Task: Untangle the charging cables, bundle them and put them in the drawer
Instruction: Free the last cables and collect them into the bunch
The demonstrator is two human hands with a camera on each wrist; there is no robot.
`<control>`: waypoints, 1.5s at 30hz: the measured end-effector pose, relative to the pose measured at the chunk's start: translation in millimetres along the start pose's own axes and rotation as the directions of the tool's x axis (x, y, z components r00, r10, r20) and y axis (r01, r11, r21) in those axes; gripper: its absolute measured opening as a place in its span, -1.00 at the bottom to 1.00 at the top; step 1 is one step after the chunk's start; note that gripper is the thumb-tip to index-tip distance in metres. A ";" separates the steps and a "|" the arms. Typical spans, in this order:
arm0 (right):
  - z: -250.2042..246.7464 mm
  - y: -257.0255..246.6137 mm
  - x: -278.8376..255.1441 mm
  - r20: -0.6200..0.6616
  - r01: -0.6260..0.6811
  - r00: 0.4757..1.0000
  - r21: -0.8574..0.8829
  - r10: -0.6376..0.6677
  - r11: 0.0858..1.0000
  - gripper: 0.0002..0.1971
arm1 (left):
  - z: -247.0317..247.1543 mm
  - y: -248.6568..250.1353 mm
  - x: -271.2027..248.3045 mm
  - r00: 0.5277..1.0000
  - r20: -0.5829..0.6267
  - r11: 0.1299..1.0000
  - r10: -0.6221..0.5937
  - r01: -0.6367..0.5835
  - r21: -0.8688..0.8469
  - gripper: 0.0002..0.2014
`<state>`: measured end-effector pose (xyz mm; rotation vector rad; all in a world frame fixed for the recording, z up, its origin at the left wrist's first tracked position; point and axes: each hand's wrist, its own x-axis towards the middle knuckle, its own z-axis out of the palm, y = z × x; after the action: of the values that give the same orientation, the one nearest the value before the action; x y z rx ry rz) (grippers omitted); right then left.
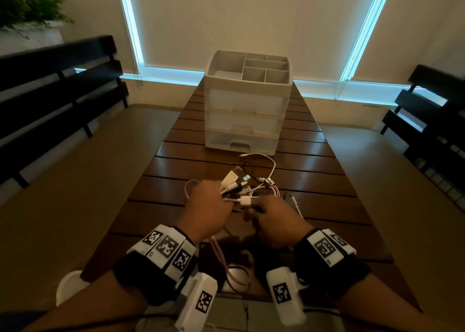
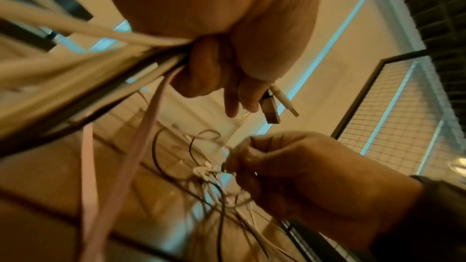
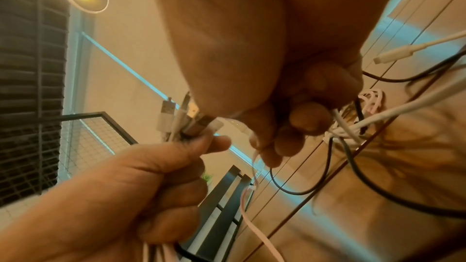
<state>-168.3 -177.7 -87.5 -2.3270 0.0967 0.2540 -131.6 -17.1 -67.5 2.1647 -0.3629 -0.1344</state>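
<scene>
From the head view, the left hand (image 1: 206,203) grips a fistful of white, black and pink charging cables (image 1: 241,186) over the slatted brown wooden desk (image 1: 314,155), before the white plastic three-drawer unit (image 1: 244,120) (drawers closed). Left wrist view: the right hand (image 2: 297,168) pinches tangled strands. Right wrist view: USB plugs (image 3: 181,119) fan above the left grip

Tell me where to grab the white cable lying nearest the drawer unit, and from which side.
Likely best: pinch the white cable at its free plug end, which lies loose on the table just before the drawer unit, coming from above; its other end runs into the tangle.
</scene>
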 end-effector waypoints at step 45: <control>-12.2 29.1 1.2 -0.165 -0.089 0.986 -0.518 0.003 0.851 -0.86 | -31.7 -17.3 20.9 0.944 0.101 0.797 -0.315 0.321 -0.511 -0.86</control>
<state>-169.5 -206.7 -100.0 -2.8953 0.1812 0.1260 -100.9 10.6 -62.3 1.6597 0.0451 -0.3906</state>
